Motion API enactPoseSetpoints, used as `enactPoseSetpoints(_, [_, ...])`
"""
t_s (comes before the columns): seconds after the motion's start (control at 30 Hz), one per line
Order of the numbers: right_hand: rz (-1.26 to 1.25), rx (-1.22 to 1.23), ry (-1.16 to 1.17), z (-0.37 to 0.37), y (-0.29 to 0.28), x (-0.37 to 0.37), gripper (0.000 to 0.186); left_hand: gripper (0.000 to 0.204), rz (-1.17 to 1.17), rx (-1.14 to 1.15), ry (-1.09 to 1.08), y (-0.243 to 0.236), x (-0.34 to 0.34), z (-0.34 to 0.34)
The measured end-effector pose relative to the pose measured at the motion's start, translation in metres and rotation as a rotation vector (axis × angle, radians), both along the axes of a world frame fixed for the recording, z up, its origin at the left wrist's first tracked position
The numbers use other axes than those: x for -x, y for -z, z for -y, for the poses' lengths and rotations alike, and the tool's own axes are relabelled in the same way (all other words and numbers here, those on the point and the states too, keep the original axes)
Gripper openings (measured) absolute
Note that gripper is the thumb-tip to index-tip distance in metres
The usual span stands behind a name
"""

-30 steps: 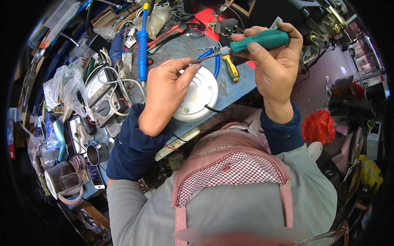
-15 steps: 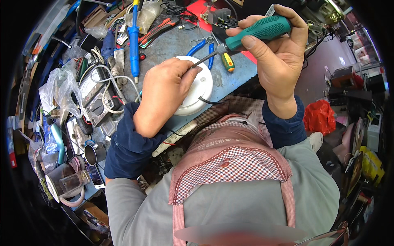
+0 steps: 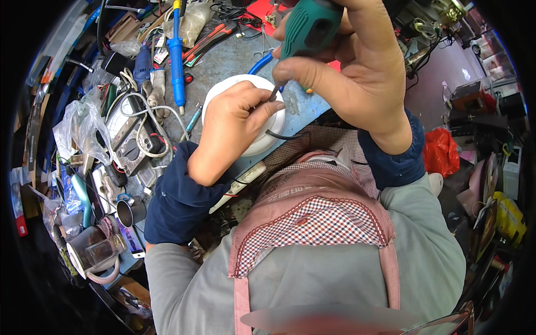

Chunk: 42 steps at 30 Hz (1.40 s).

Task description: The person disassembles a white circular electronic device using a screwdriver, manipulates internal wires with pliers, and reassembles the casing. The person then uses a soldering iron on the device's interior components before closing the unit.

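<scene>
A screwdriver (image 3: 312, 30) with a textured green handle is wrapped in the fingers of my right hand (image 3: 365, 72), tilted steeply above a white round disc-shaped fixture (image 3: 272, 121). My left hand (image 3: 230, 123) rests over the fixture, thumb and forefinger pinched around the screwdriver's tip. Those fingers hide the very end of the tip and whatever it meets. From the fixture's near right side runs a black cable (image 3: 286, 135). Just beyond the fixture lie blue-handled pliers (image 3: 260, 63), partly covered by my right hand.
Left of the fixture, a blue tube-shaped tool (image 3: 177, 70) lies on the grey-blue bench (image 3: 215, 58). Farther left are a multimeter (image 3: 133, 149), tangled pale cable, clear plastic bags (image 3: 84, 125), a metal cup (image 3: 132, 211) and a jug (image 3: 92, 251). A red bag (image 3: 441, 152) sits off to the right.
My right hand has come closer to the camera and tipped the screwdriver from slanted to nearly upright. My left hand keeps its pinch at the tip. The view has shifted slightly.
</scene>
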State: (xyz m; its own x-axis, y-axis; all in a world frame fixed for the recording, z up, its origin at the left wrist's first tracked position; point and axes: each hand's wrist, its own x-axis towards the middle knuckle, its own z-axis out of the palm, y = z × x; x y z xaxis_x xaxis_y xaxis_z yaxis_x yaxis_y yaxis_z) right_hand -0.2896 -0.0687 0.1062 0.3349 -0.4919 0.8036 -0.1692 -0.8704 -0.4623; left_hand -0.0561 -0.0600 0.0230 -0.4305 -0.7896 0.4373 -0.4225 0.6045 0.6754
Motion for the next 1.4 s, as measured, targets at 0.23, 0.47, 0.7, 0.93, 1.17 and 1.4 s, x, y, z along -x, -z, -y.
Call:
enactPoseSetpoints(0.23, [0.282, -0.37, -0.123, -0.007, -0.001, -0.012, 0.082, 0.021, -0.124, -0.151, 0.011, 0.007, 0.0, 0.005])
enactPoseSetpoints(0.47, [0.022, -0.09, -0.118, 0.009, -0.001, -0.006, 0.074, 0.023, -0.032, -0.135, -0.017, -0.008, 0.005, -0.002])
enactPoseSetpoints(0.7, [-0.039, 0.087, -0.155, 0.028, 0.006, -0.01, 0.076, 0.017, -0.174, -0.154, 0.136, 0.006, -0.007, 0.015])
enactPoseSetpoints(0.93, [-0.09, -0.022, -0.149, 0.025, 0.006, -0.013, 0.08, 0.015, -0.074, -0.168, 0.156, 0.004, -0.01, 0.016])
enactPoseSetpoints(1.17, [-0.082, -0.191, -0.206, 0.02, 0.005, -0.015, 0.08, 0.013, -0.034, -0.182, 0.12, 0.006, -0.008, 0.015])
enactPoseSetpoints(1.4, [-0.161, -0.21, -0.103, 0.009, 0.003, -0.016, 0.076, 0.015, -0.135, -0.221, 0.097, 0.009, -0.009, 0.014])
